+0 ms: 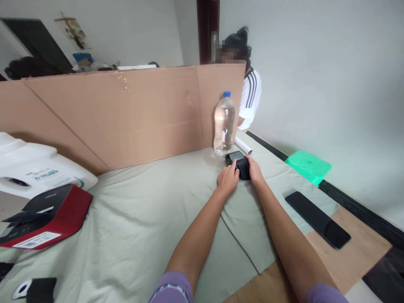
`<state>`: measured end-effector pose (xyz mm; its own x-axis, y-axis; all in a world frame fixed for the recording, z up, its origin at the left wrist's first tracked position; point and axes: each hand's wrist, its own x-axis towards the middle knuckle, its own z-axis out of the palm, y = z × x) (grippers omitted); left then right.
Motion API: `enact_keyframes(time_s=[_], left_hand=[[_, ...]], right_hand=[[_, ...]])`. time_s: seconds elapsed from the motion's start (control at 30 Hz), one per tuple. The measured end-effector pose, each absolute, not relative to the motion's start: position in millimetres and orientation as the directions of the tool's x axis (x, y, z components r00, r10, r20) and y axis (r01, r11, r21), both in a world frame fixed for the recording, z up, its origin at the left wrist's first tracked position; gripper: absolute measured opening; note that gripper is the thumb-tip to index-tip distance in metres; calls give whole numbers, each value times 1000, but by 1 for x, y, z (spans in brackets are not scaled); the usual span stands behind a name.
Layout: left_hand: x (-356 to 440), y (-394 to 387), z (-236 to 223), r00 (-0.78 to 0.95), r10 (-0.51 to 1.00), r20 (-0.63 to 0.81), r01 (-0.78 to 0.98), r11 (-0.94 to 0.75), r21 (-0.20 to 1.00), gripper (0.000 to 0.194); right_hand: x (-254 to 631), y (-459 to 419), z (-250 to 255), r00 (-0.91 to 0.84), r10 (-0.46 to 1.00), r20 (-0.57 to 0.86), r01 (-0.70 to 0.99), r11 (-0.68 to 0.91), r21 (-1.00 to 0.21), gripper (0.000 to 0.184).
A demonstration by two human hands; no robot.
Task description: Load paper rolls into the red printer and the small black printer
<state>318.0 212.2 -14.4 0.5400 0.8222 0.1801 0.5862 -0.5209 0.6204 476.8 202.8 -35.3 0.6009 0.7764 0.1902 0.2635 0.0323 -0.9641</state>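
A small black device with a grey screen (237,156) rests on the cloth-covered table, close to the clear water bottle (224,126). A dark folded, band-like part hangs toward me from it; its exact kind is unclear. My left hand (227,180) has its fingers bent against the near left side of the device. On the right side, my right hand (253,169) grips the edge, thumb and fingertips partly hidden behind it. Both forearms reach forward across the table.
A cardboard panel (151,113) stands across the back, with a person (251,90) behind it. A white roll (243,145) lies beside the bottle. A phone (318,219) lies right; a white jug (47,164), a red-black machine (67,214) and a paper roll (22,289) sit left.
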Motion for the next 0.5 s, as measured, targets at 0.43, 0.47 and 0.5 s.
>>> enact_keyframes(time_s=[0.43,0.47,0.5], left_hand=[[189,159,7,755,655,-46,464,-482,743,62],[157,145,16,804,588,-90,442,-489,752,57],[123,131,26,831,540,-132,432,-478,764,54]], right_hand=[[454,184,8,670,636,382,480,22,-877,57],[446,182,15,641,634,432,530,42,-847,55],[436,180,21,593,645,482,582,72,-810,53]])
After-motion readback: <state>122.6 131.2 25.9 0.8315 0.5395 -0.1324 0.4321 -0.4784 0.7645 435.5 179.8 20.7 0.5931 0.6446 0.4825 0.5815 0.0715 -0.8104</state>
